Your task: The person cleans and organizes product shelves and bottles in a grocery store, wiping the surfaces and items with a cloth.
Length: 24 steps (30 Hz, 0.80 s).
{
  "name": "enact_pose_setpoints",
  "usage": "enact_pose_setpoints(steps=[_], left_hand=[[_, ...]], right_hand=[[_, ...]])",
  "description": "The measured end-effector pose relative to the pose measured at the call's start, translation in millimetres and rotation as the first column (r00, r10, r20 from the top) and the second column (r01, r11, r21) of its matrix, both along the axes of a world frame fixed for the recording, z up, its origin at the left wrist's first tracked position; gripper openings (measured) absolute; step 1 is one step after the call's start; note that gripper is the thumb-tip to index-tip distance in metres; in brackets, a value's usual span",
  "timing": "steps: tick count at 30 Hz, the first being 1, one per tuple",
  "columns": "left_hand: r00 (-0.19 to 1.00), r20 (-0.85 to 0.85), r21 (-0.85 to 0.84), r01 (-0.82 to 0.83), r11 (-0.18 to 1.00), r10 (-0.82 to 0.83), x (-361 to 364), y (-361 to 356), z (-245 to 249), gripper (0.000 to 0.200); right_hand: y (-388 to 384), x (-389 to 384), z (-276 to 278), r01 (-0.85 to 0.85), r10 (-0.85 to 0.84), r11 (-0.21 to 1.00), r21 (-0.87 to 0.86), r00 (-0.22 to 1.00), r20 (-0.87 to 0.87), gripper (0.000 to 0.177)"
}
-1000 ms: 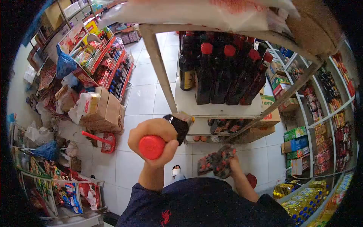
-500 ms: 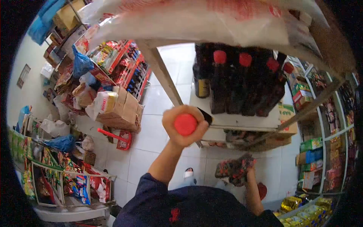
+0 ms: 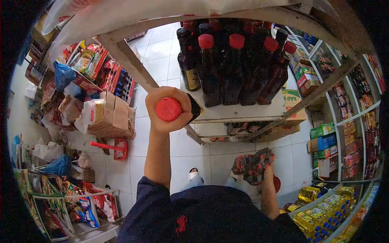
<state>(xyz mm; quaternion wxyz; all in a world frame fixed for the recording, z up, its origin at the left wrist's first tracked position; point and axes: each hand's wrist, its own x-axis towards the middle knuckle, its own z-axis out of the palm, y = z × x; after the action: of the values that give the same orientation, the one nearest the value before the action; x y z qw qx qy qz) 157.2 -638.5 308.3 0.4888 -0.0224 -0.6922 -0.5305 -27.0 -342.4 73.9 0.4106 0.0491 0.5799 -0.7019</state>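
Left hand (image 3: pixel 162 124) is up close to the camera, fingers wrapped tight round the neck of a dark bottle (image 3: pixel 169 109), so mostly you're staring straight down on its red cap. The bottle hangs in the air just off the front left corner of the shelf (image 3: pixel 243 114), apart from the row of matching bottles (image 3: pixel 235 65) standing there.

My take on handling it: a neck-only grip lets a full bottle swing, so I'd keep it plumb and go slow near the slanted metal post (image 3: pixel 125 60), which sits right beside the knuckles. The row is packed tight and any free spot looks to be at the front edge, so base flat on the board first, then loosen the fingers. Nudge one of those and several could topple.

The right hand (image 3: pixel 268 175) is lower down by the hip, closed round a bunched-up patterned cloth (image 3: pixel 253 164) and touching nothing else. It could easily steady the bottle's base if the cloth gets tucked against the glass.

What I can't make out:
- The hand covers the bottle's body, so there's no label and no fill level to see.
- A pale bag up top cuts off the shelf above.
- The back rows of bottles blur into one dark mass, so I can't count them.
- The lower shelf is in shadow, with some small dark things I can't identify.
- The fisheye warps the far racks, boxes (image 3: pixel 115 117) and floor (image 3: pixel 156 69), so the packets there are just colour.
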Motion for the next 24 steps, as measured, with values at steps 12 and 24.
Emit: enact_pose_setpoints(steps=[12, 24], left_hand=[[0.990, 0.115, -0.157, 0.095, 0.983, -0.077, -18.7, -10.2, -4.9, 0.014], [0.953, 0.140, -0.159, 0.290, 0.944, -0.269, -24.9, -15.4, -4.8, 0.016]], right_hand=[[-2.8, 11.4, 20.8, -0.057, 0.049, 0.995, -0.083, 0.994, -0.094, 0.027], [4.6, 15.3, 45.6, -0.017, 0.017, 1.000, 0.001, 1.000, 0.006, 0.037]])
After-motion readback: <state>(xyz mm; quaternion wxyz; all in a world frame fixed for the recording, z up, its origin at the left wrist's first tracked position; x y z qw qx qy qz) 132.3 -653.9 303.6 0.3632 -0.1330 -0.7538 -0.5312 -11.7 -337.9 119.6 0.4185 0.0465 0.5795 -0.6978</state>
